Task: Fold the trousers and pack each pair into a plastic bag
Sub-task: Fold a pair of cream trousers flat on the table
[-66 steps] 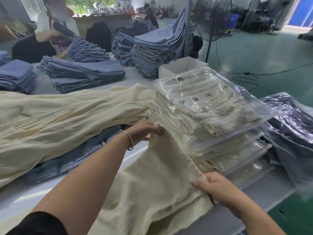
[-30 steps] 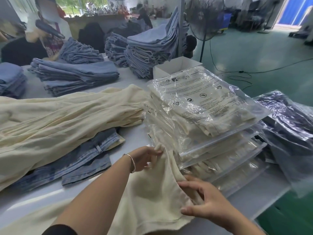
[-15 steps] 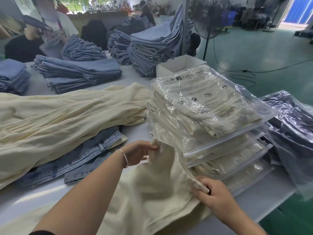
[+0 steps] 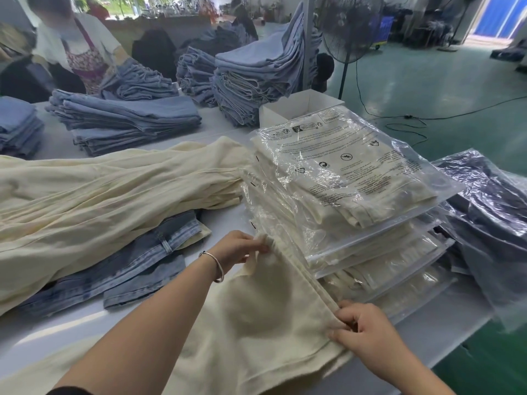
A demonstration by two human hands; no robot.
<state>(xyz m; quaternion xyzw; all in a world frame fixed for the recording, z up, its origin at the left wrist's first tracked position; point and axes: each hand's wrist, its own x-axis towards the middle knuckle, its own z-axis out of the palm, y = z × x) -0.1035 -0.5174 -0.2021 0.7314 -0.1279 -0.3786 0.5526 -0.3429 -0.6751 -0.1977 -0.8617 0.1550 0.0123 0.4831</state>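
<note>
A pair of cream trousers (image 4: 265, 317) lies across the white table (image 4: 57, 329) in front of me. My left hand (image 4: 236, 248), with a silver bangle on the wrist, pinches the far corner of the trouser hem. My right hand (image 4: 362, 332) grips the near corner of the same hem, and the edge is stretched straight between them. Just right of the hem stands a stack of bagged cream trousers (image 4: 342, 178) in clear plastic bags with printed warnings. A heap of loose cream trousers (image 4: 99, 195) lies to the left.
Blue jeans (image 4: 128, 269) lie under the cream heap. Folded denim stacks (image 4: 128, 118) and a white box (image 4: 299, 105) sit further back. Bagged dark garments (image 4: 490, 206) lie at the right table edge. A person (image 4: 74, 47) works across the table; a standing fan (image 4: 349, 29) is beyond.
Both hands have pulled the trouser hem taut and lifted it a little. My right hand shifted from lying flat on the cloth to gripping the hem's near corner.
</note>
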